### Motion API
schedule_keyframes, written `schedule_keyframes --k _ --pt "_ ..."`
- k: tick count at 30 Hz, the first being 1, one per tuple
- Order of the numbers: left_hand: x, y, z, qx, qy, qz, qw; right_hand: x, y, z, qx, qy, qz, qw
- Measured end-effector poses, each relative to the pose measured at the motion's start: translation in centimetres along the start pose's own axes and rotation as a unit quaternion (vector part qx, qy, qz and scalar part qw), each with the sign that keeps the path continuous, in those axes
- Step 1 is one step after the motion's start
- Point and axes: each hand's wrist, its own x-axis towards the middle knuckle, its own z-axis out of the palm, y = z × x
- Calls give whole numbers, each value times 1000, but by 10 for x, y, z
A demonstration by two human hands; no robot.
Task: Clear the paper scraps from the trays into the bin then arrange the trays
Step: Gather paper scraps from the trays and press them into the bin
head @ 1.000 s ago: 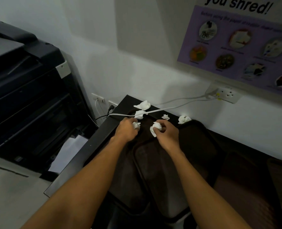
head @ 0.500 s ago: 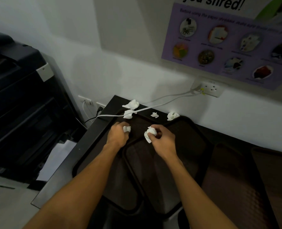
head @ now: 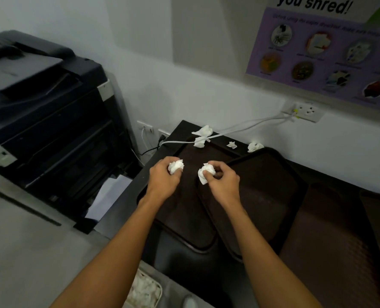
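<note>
The left hand [head: 163,177] grips a crumpled paper wad [head: 175,166]; the right hand [head: 223,180] pinches another scrap [head: 204,173]. Both hover over two overlapping dark trays [head: 266,196]. Four loose scraps [head: 203,131] lie near the trays' far edge, by a white cable [head: 240,130].

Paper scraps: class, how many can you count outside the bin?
6: the left hand holds one, the right hand one, four scraps lie near the wall; others may be hidden.

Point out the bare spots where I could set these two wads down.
Bare: the right tray right of your right hand, and the left tray near you, between your forearms. Crowded: the far edge, where four loose scraps and the white cable lie.
</note>
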Motion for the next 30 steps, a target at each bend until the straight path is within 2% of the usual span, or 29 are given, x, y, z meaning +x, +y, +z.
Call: schedule_keyframes --k 7,17,24,30 --pt "-70 -19 -74 -25 21 7 999 -79 -29 54 38 -31 -14 999" --pt "-186 -86 -170 -37 52 -50 997 -215 -45 133 37 -92 -38 994" --pt "-243 -126 -199 -20 67 -95 993 -280 -40 161 16 -135 -24 990" --pt "-272 -170 -191 -27 65 -168 983 -301 -8 180 -24 -196 -1 980"
